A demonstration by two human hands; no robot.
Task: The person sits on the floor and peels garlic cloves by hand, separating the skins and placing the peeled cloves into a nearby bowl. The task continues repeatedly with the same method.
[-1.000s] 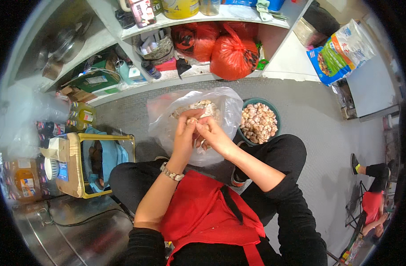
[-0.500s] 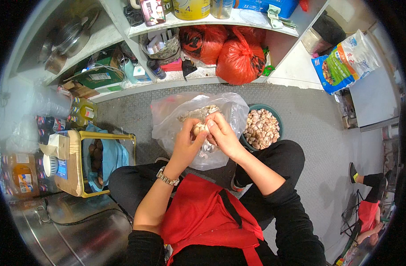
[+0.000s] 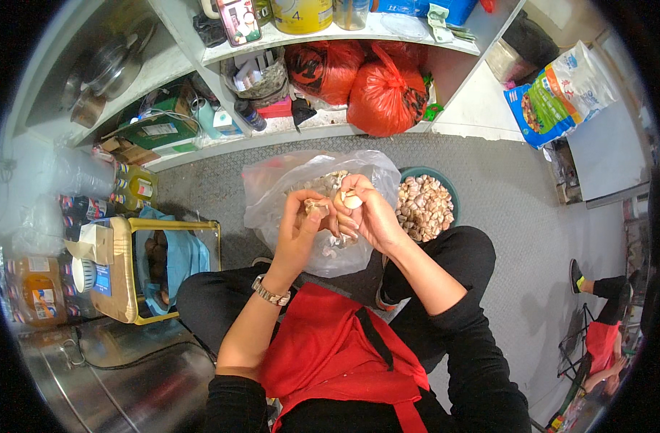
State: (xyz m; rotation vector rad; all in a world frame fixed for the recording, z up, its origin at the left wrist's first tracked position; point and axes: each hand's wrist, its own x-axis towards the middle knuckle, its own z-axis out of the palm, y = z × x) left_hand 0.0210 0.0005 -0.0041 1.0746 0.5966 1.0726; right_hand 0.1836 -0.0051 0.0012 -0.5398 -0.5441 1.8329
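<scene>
Both hands work together over a clear plastic bag (image 3: 272,189) of papery garlic skins on the floor between my knees. My left hand (image 3: 300,225) pinches a piece of garlic skin at its fingertips. My right hand (image 3: 367,213) grips a pale peeled garlic clove (image 3: 352,200) between thumb and fingers. The two hands touch each other. Just right of the bag stands a teal bowl (image 3: 447,189) heaped with garlic cloves (image 3: 422,208). A metal watch sits on my left wrist, and a red apron covers my lap.
Two red plastic bags (image 3: 386,95) lie on the low shelf ahead, with boxes, bottles and a pot to the left. A yellow-framed crate with a blue bag (image 3: 173,261) stands at my left knee. Another person's leg and shoe (image 3: 597,283) show at the far right.
The hands have stayed above the bag; the fingers have shifted on the clove, and the view has tilted slightly so the shelf sits higher.
</scene>
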